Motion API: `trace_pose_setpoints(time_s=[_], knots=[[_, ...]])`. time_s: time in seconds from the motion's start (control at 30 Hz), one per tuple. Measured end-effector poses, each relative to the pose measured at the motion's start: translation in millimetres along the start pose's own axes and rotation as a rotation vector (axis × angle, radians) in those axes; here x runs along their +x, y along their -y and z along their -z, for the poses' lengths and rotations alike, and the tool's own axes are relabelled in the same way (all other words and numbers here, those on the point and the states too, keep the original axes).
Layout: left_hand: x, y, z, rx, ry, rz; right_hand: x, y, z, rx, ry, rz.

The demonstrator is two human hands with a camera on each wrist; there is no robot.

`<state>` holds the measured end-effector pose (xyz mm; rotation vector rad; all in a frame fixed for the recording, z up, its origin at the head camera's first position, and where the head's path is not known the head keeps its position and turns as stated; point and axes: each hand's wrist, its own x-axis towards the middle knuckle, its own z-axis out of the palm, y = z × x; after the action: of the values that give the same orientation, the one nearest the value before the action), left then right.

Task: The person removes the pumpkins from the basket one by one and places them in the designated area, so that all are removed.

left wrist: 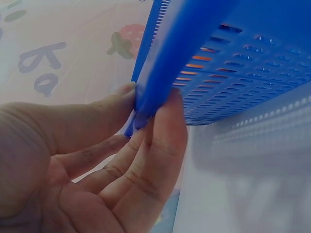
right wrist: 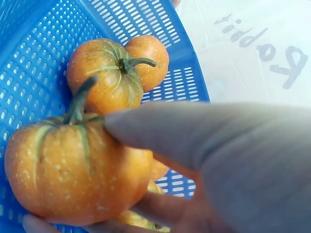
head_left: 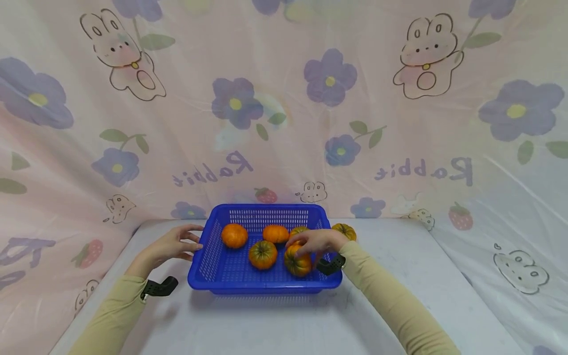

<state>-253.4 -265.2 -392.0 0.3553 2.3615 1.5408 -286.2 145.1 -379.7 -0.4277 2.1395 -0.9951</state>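
A blue perforated plastic basket [head_left: 266,285] stands on the white table with several small orange pumpkins inside. My left hand [head_left: 170,245] pinches the basket's left rim; in the left wrist view the thumb lies on one side of the rim [left wrist: 163,68] and the fingers on the other. At the basket's right side, my right hand [head_left: 317,240] grips an orange pumpkin [head_left: 297,264] streaked with green. Its dark stem points up in the right wrist view, and the thumb presses the top of this pumpkin [right wrist: 73,170] while fingers reach beneath it.
Inside the basket are an orange pumpkin [head_left: 234,235] at left, a green-topped pumpkin [head_left: 263,255] in the middle, another orange pumpkin [head_left: 276,233] behind, and a partly hidden yellowish one [head_left: 299,230]. A green-and-orange pumpkin [head_left: 345,230] lies beyond the right rim. A printed curtain [head_left: 284,138] hangs behind.
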Motion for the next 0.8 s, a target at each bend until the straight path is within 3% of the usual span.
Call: trace_pose_setpoints(time_s=[0.2,0.33,0.53,0.8], knots=[[2.4,0.9,-0.5,0.01,-0.009,0.016,-1.0,-1.1,-1.0,-0.024,-0.066,0.006],[2.2,1.9,0.8,0.007,-0.003,0.014,-4.0,-1.9,0.7,0.005,-0.11,0.066],[1.0,3.7,0.8,-0.006,-0.006,0.022,-12.7,-4.6,6.0,0.082,-0.151,0.158],[3.7,5.7,3.0,-0.013,0.003,0.025,-31.2,-11.6,12.3,0.258,-0.23,0.214]])
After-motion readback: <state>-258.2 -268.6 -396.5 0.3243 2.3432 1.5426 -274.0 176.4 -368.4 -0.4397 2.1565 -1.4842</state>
